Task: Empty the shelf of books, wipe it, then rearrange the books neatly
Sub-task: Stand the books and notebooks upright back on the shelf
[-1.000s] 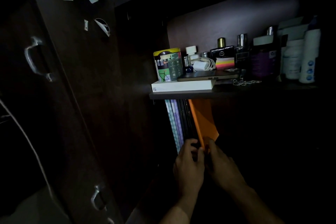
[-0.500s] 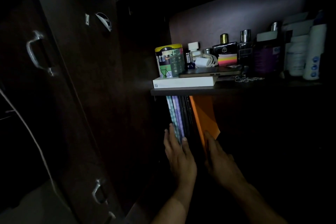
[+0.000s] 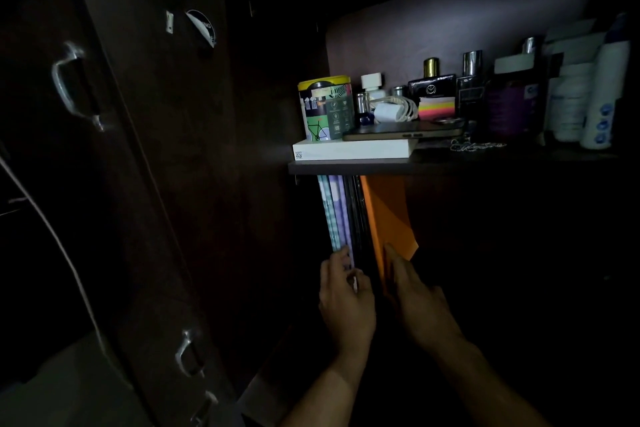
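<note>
- The left hand (image 3: 346, 302), flat on the pale checked and purple upright books (image 3: 337, 215) half a second ago, now curls its fingers around their spines.
- The right hand (image 3: 419, 302) still rests straight-fingered against the leaning orange folder (image 3: 388, 215), under the dark wooden shelf (image 3: 346, 168).

Both forearms are bare, no sleeves showing; the left hand (image 3: 346, 305) and right hand (image 3: 420, 305) wear no gloves.
</note>
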The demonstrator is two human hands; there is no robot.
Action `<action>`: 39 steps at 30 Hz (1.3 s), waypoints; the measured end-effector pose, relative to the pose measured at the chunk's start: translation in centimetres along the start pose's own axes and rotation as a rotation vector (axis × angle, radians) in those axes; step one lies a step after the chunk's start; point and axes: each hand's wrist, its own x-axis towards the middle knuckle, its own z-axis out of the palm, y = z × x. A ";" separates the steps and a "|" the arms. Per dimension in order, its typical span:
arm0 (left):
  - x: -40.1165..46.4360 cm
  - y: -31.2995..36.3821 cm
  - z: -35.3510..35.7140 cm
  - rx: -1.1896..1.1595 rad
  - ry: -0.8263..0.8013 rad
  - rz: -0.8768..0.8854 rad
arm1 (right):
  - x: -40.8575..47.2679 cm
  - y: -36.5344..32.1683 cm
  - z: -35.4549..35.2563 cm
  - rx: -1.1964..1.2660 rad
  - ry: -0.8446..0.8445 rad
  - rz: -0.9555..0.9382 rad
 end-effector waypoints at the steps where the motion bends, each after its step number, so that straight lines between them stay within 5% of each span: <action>1: -0.1 0.2 0.1 0.000 0.001 0.007 | -0.1 -0.2 0.0 -0.034 0.008 -0.003; 9: -0.9 1.4 -1.0 0.107 -0.160 0.074 | -1.6 -0.7 -1.2 0.154 0.027 0.025; 15: -2.9 2.9 -4.8 0.007 -0.803 -0.130 | -7.3 -1.2 -4.4 0.175 -0.092 0.060; 19: -4.3 8.8 -6.8 -0.155 -0.748 -0.264 | -11.8 -2.9 -8.9 0.234 -0.076 0.163; 26: -11.5 23.0 -9.6 -0.585 -0.902 -0.445 | -22.5 -4.3 -18.5 0.414 0.159 0.256; 32: -20.1 30.8 -8.8 -0.686 -1.136 -0.444 | -33.9 -2.6 -25.7 0.473 0.345 0.397; 39: -31.3 36.4 -6.4 -0.671 -1.591 -0.297 | -50.1 -1.3 -32.5 0.300 0.513 0.717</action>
